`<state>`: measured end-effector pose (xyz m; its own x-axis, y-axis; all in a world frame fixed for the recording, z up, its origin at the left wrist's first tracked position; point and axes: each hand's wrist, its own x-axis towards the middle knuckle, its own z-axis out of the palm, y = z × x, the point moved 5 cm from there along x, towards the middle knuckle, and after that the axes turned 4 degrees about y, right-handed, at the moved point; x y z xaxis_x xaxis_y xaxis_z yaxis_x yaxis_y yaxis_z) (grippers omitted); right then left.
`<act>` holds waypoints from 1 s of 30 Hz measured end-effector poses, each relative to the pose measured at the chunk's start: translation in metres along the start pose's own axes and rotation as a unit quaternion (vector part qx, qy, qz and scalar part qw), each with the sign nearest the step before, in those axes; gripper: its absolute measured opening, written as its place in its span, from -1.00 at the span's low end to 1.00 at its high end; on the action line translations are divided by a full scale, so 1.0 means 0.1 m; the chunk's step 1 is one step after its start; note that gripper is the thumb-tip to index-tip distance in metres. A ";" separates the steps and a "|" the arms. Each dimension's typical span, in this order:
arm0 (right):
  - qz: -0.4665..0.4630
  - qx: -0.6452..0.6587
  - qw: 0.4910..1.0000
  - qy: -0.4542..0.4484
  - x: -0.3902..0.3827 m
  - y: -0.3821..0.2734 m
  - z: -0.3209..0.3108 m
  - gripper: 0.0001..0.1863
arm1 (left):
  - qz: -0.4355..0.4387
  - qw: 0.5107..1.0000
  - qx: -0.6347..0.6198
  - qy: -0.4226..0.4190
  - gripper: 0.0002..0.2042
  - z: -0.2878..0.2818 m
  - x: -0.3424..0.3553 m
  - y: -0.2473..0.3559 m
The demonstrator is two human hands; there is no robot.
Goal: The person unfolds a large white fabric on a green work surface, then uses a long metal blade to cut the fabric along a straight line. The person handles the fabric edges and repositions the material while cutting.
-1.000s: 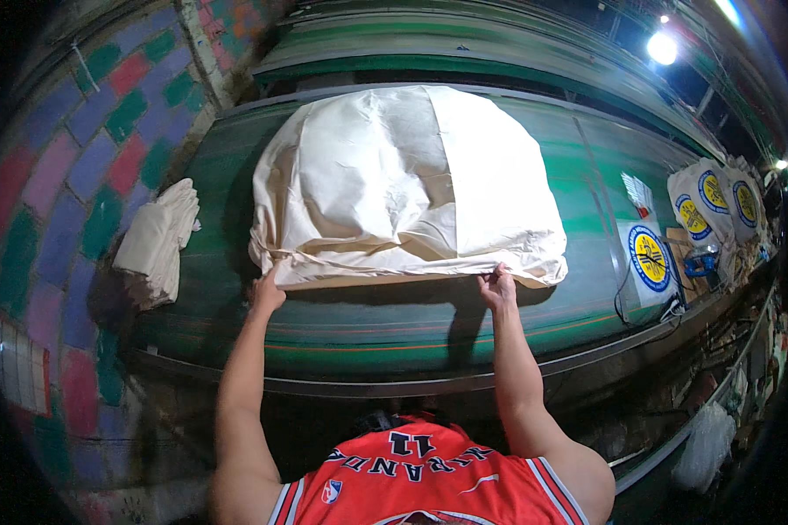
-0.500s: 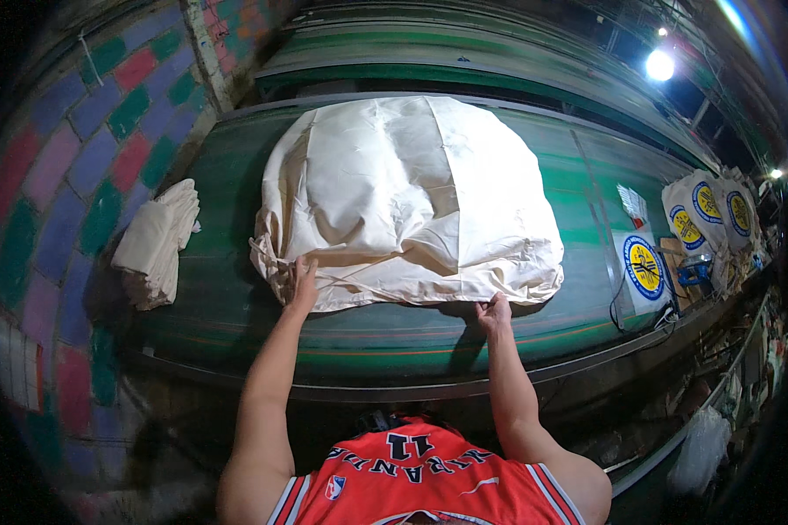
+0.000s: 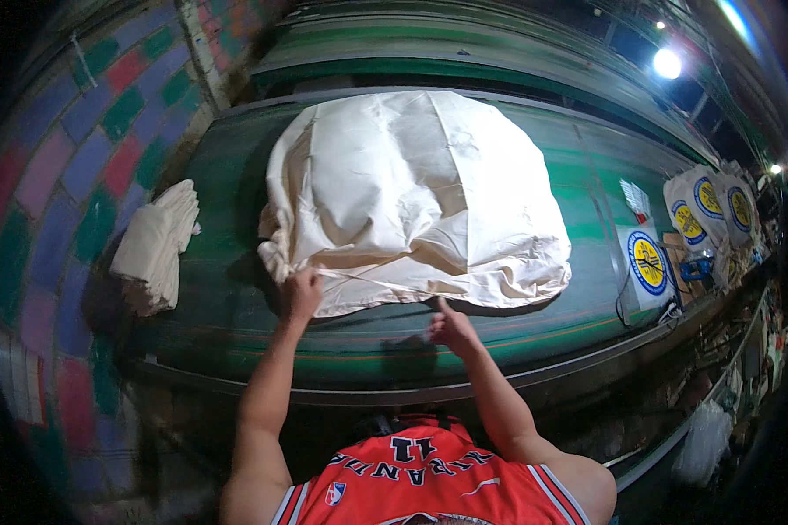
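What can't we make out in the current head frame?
All head view:
Left hand: fingertips and exact hold, hidden by the hand itself.
Right hand: whether the thumb touches the hem of the cream cloth, too small to tell.
Anything under or inside the cream cloth: covered by its fabric.
Rear tables: cut off by the top edge.
Clutter at far right: dim, too small.

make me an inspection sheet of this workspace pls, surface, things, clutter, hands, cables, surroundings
Surface: long green table, streaked
Job's things: cream fabric, domed and wrinkled, near edge bunched
Clutter: folded cream stack at left; white pieces with round prints at right
Hands: left hand and right hand at the fabric's near edge; grips unclear
Cables: thin dark cable at table's right end
Surroundings: painted block wall left; lit lamp upper right
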<state>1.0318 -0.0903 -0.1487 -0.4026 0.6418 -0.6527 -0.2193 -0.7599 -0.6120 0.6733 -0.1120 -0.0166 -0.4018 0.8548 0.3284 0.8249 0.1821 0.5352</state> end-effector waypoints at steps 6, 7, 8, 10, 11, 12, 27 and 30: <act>-0.037 0.060 0.980 -0.185 -0.19 -0.04 1.52 -0.66 | 0.069 0.972 -0.045 -0.220 -0.70 -0.12 -0.71 0.32; -0.047 0.062 0.980 -0.181 -0.15 -0.06 1.59 -0.69 | 0.054 0.966 -0.027 -0.251 -0.69 -0.12 -0.77 0.27; -0.059 0.064 0.983 -0.160 -0.11 -0.06 1.58 -0.72 | 0.050 0.967 -0.030 -0.247 -0.69 -0.16 -0.80 0.23; -0.041 0.103 0.974 -0.199 -0.04 -0.05 1.55 -0.83 | 0.031 0.967 -0.013 -0.254 -0.68 -0.25 -0.81 0.04; -0.045 0.140 0.963 -0.225 -0.01 -0.05 1.50 -0.86 | 0.037 0.972 0.018 -0.231 -0.69 -0.30 -0.80 -0.03; -0.040 0.178 0.949 -0.255 0.02 -0.06 1.46 -0.88 | 0.033 0.974 0.058 -0.216 -0.71 -0.36 -0.80 -0.13; -0.199 0.048 0.979 -0.013 -1.07 -0.92 -0.36 -0.90 | -0.040 0.736 0.104 -0.667 -0.60 -0.14 -2.64 -0.27; -0.152 -0.212 0.949 -0.177 -1.46 -0.45 -0.23 -0.84 | 0.011 0.721 0.043 -0.691 -0.58 0.09 -2.70 0.31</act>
<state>1.1207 -0.1479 -0.0359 -0.6677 0.6925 -0.2730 -0.0249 -0.3872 -0.9216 0.8108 -0.3330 -0.0960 0.3433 0.5152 -0.7853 0.8705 0.1393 0.4720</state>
